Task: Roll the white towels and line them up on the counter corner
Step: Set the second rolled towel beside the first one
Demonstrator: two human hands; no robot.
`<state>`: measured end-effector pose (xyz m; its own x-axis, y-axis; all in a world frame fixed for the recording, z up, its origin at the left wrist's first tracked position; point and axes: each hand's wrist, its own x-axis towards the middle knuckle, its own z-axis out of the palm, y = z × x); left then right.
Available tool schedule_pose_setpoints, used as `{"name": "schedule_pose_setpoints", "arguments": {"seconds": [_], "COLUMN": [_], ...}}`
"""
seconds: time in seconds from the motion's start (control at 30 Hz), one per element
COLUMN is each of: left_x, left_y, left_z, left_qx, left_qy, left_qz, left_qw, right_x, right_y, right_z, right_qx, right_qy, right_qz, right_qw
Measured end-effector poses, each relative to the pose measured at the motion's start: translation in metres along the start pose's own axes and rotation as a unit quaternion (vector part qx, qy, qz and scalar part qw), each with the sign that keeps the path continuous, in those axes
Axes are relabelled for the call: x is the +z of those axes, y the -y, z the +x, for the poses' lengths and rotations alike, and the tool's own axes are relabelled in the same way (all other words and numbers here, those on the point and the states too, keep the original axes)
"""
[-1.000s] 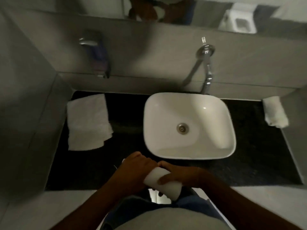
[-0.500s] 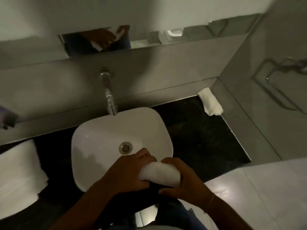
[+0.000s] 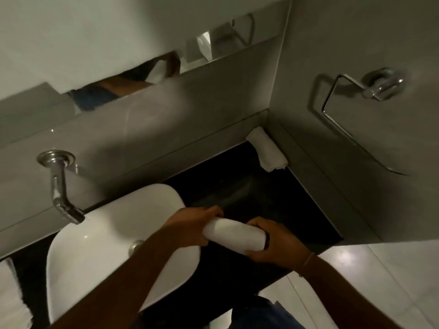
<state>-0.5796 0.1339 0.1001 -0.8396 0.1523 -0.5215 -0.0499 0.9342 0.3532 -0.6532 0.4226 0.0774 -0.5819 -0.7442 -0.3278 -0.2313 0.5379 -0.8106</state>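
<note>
I hold a rolled white towel (image 3: 234, 236) in both hands above the dark counter (image 3: 273, 205), just right of the basin. My left hand (image 3: 192, 224) grips its left end and my right hand (image 3: 275, 243) grips its right end. A second rolled white towel (image 3: 267, 150) lies in the far right corner of the counter, against the side wall. At the lower left edge, a stack of flat white towels (image 3: 11, 300) is partly cut off by the frame.
A white basin (image 3: 114, 236) sits on the counter under a chrome wall tap (image 3: 59, 186). A chrome towel ring (image 3: 351, 96) hangs on the right wall. A mirror strip (image 3: 133, 84) runs above the back ledge. Pale floor tiles (image 3: 370, 281) lie at the lower right.
My view has swung right toward the counter corner. Both hands have carried the rolled towel from in front of the basin to over the counter on its right.
</note>
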Motion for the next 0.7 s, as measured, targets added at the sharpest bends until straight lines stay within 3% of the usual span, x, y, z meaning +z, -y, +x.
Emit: {"name": "schedule_pose_setpoints", "arguments": {"seconds": [0.17,0.3,0.47,0.7], "left_x": [-0.010,-0.008,0.033,0.114], "left_y": [0.003,-0.005,-0.018,-0.013], "left_z": [0.013,-0.015,-0.083,-0.146], "left_qx": [-0.066,-0.078,-0.110,-0.198], "left_qy": [-0.172,-0.246,-0.219,-0.077], "left_qz": [-0.040,-0.053,-0.082,-0.186], "left_qw": [0.982,0.965,0.966,0.959], "right_x": [-0.020,-0.024,-0.024,-0.018], "right_y": [-0.027,-0.036,-0.031,-0.035], "right_z": [0.058,0.119,0.180,0.187], "right_qx": [0.120,0.181,0.264,0.308], "right_qy": [-0.103,-0.217,-0.346,-0.432], "right_qz": [0.089,0.170,0.282,0.241], "right_qw": [0.983,0.944,0.855,0.813]}}
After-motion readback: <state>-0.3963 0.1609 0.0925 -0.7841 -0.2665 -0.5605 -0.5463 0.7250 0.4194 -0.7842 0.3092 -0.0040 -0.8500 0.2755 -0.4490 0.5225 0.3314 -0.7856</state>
